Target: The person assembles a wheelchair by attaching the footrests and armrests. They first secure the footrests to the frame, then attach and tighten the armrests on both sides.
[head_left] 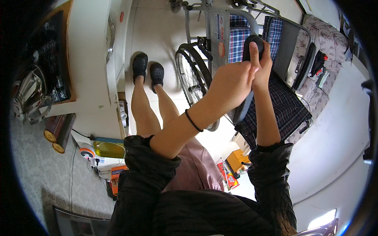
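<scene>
A grey-framed wheelchair with blue plaid padding stands before me at the upper right. Its black armrest runs beneath both of my hands. My left hand, with a black band on its wrist, is closed over the middle of the armrest; its fingertips are partly hidden. Beside it, my right hand wraps the armrest from the right, thumb lying along the top near the rounded end. The two hands touch or nearly touch. A dark plaid panel lies under my right forearm.
The wheelchair's large wheel is close to my black clogs. A white cabinet stands on the left, with a power strip and cables below. At the right is a floral-covered surface with small items on it.
</scene>
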{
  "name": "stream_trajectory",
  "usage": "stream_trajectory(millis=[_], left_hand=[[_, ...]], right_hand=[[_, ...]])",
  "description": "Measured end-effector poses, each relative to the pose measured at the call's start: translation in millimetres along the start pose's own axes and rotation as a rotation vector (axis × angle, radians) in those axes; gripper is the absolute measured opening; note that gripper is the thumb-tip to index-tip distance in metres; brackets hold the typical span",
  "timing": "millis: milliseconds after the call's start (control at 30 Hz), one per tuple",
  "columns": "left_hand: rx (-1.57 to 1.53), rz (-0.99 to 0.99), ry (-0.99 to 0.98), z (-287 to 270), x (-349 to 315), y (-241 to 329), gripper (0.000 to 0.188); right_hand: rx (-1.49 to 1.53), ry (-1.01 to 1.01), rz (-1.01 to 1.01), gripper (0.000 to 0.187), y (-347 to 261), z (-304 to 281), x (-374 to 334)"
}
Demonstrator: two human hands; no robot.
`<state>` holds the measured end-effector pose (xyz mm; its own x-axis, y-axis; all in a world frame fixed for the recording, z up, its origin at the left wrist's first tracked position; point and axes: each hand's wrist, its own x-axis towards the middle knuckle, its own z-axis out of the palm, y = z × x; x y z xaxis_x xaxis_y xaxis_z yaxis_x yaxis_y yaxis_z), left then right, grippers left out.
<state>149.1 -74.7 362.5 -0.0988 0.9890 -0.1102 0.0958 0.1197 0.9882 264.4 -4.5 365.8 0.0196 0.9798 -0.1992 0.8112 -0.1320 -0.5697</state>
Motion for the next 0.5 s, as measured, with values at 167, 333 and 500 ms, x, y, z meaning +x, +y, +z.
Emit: stream_trajectory(millis=[167,333,500], left_hand=[[0.085,-0.284,0.063,-36.9,-17.1,-17.8,0.032],[-0.079,-0.648,0.16,-58.2,-50.5,-91.4,0.034],[-0.043,-0.896,-0.118,-90.7,-82.3,-90.8,0.023]], right_hand=[[-0.011,-0.006,-0.119,0.06,0.6,-1.2,0.0],[-0.049,0.013,-0.09,0.059,0.3,-0.5,0.4],[0.008,0.01,-0.063,0.053,0.7,-0.8,-3.0]])
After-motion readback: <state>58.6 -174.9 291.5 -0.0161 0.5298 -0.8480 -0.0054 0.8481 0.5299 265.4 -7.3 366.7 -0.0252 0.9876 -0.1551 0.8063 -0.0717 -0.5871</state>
